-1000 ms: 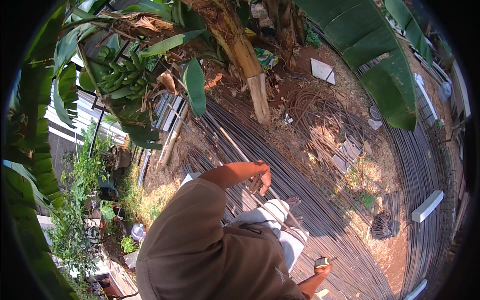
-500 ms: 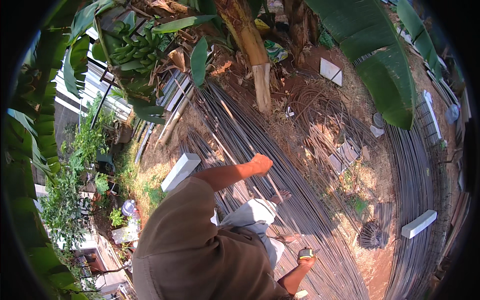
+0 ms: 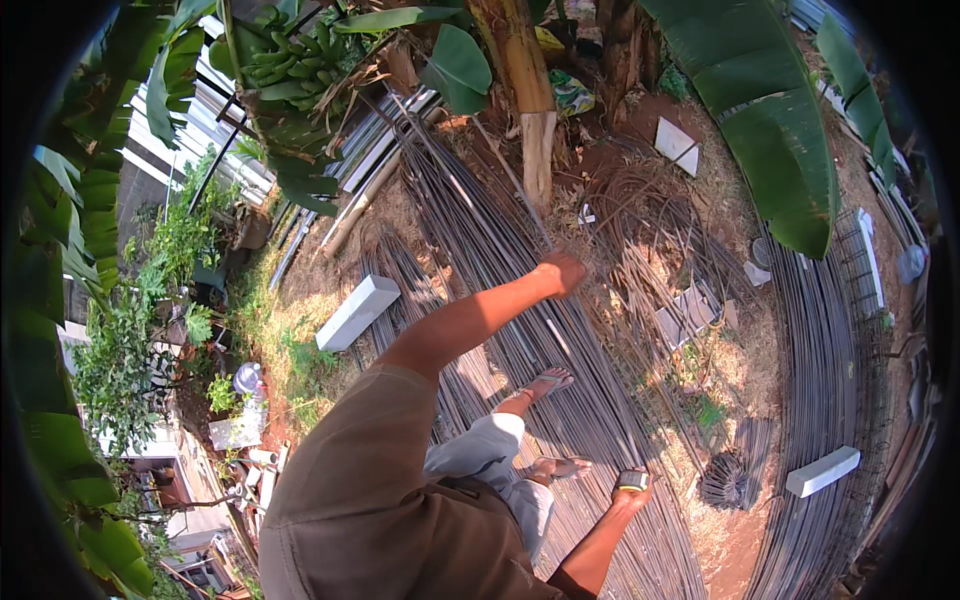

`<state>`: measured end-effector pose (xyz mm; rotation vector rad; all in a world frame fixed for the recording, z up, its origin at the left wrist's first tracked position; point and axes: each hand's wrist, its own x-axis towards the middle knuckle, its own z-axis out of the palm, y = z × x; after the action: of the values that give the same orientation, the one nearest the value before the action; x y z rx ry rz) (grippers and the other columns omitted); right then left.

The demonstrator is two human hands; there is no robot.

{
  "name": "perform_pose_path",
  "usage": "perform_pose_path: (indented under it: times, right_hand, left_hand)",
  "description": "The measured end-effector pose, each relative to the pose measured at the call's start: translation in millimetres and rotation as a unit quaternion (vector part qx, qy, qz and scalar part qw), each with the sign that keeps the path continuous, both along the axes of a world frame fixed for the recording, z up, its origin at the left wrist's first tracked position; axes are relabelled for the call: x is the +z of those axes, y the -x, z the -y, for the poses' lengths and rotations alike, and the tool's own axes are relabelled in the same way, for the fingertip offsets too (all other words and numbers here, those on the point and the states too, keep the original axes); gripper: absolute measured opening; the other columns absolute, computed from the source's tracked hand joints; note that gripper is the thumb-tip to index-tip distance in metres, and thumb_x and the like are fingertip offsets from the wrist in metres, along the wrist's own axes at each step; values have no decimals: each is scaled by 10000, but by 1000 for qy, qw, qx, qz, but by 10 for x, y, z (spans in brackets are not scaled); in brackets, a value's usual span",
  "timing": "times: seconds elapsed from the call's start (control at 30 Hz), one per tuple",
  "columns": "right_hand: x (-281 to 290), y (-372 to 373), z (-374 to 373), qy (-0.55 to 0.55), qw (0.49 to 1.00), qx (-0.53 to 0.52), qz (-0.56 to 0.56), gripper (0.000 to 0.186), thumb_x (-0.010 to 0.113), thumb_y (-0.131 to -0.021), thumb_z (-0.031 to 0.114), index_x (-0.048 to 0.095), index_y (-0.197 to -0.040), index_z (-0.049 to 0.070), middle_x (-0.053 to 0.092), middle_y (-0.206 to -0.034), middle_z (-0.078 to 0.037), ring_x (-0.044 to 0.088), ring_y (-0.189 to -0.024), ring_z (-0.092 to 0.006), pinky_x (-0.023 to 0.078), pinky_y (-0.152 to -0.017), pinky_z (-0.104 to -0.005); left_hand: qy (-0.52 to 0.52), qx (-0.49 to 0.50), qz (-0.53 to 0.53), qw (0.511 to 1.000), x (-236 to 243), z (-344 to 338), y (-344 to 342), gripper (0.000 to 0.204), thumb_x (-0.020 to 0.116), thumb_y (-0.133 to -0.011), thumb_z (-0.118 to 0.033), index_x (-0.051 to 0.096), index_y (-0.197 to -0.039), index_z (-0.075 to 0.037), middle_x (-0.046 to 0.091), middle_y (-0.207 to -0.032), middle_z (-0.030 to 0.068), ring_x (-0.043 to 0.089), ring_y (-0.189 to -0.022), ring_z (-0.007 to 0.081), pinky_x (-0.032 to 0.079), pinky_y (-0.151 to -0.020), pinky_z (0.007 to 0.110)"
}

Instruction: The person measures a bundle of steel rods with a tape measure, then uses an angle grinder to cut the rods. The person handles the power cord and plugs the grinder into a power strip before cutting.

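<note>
A brown short-sleeved shirt (image 3: 380, 500), pale grey trousers (image 3: 475, 455) and sandals (image 3: 552, 380) are worn.

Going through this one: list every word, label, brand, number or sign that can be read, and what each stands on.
No text can be read.
Compact yellow-and-black tape measure in the right hand: any markings too small and blurred.
Crumpled green-and-white plastic-looking bag near the thick brown banana trunk: any print too small and blurred.
</note>
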<state>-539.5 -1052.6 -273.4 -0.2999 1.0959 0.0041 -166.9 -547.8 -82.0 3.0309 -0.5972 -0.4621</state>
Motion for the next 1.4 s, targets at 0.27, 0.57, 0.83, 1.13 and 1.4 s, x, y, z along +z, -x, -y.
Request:
perform_pose_path:
  times: [0.27,0.57,0.83,1.13,1.4]
  right_hand:
    - [-669,-172,-917,-67,995,-52,-60,449,529,-1128,462,699,-1135,47,770,-981,-145,762,-891,-360,656,-826,-576]
    - [-710,381,-558,60,973,-193,-108,127,692,-1017,62,670,-1140,35,718,-921,-99,769,-841,-250,640,-749,-402]
    - [390,493,-665,24,927,-373,26,314,638,-1175,263,597,-1401,49,743,-1197,-134,770,-1060,-234,656,-918,-464]
    - [-832,899,-1048,301,945,-116,55,522,686,-1150,335,560,-1577,60,731,-1319,-110,727,-1217,-210,590,-1070,-408]
    - [-312,815,-1534,193,970,133,70,526,719,-1036,189,645,-1519,-6,777,-1292,-108,730,-1211,-186,582,-1037,-365]
  left_hand:
    - [-79,-97,-285,950,-299,377,-552,540,958,-721,-403,836,-1167,-124,809,-1196,163,732,-1230,415,308,-1217,773]
    - [290,-279,-311,861,-1448,4281,1729,692,917,-872,-454,737,-1323,39,778,-1271,264,760,-1173,438,593,-1049,515]
    - [-33,-271,-481,833,-1925,6025,3850,997,861,-855,-496,544,-1525,172,675,-1451,387,688,-1360,480,555,-1151,507]
    - [30,-258,-518,815,-2958,5957,4257,830,806,-908,-536,687,-1421,106,767,-1280,357,751,-1261,445,568,-1094,473]
    - [52,-225,-514,826,-2330,4782,3382,563,718,-924,-447,797,-1286,-24,804,-1184,300,772,-1152,451,573,-997,504]
